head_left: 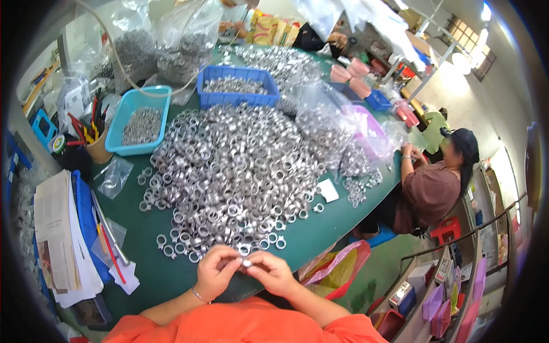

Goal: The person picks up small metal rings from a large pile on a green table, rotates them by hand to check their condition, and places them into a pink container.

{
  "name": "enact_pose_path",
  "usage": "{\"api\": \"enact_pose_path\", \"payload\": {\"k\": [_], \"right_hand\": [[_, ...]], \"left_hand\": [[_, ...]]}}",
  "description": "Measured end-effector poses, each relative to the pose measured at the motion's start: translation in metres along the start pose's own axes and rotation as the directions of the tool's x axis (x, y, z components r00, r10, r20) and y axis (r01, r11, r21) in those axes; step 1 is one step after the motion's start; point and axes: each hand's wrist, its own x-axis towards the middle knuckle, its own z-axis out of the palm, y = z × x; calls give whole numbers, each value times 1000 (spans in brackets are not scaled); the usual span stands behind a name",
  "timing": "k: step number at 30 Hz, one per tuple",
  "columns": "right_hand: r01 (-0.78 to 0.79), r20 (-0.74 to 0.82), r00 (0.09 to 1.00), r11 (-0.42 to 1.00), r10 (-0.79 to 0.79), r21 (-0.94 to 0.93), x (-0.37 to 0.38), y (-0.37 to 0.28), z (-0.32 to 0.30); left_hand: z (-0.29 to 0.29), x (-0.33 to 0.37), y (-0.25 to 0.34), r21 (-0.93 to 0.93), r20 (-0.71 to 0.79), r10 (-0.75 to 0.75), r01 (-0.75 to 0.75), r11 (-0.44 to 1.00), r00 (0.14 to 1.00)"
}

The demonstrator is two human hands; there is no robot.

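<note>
My left hand and my right hand meet at the near edge of the green table. Between their fingertips they pinch a small silver metal ring, partly hidden by the fingers. Just beyond spreads a large heap of silver metal rings, many with a small lug on the side. A few loose rings lie at the heap's near left edge, close to my left hand.
Left stand a turquoise tub of small metal parts, a pen holder and papers. A blue crate stands behind the heap. At right, a person in brown sits by bagged rings.
</note>
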Motion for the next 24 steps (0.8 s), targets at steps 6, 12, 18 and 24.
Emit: {"api": "enact_pose_path", "payload": {"k": [6,12,18,24], "right_hand": [[-4,-191,981,991,-22,-133,16,-14,7],[146,-109,977,950,-181,-275,21,-6,5],[323,6,927,790,-376,-521,30,-12,7],[-87,-127,987,992,98,92,25,-7,2]], "left_hand": [[-5,2,-10,55,42,-77,74,996,996],[-11,5,3,12,81,-107,106,994,991],[-13,1,-3,16,105,-103,102,995,989],[-12,6,0,97,112,-76,66,993,991]]}}
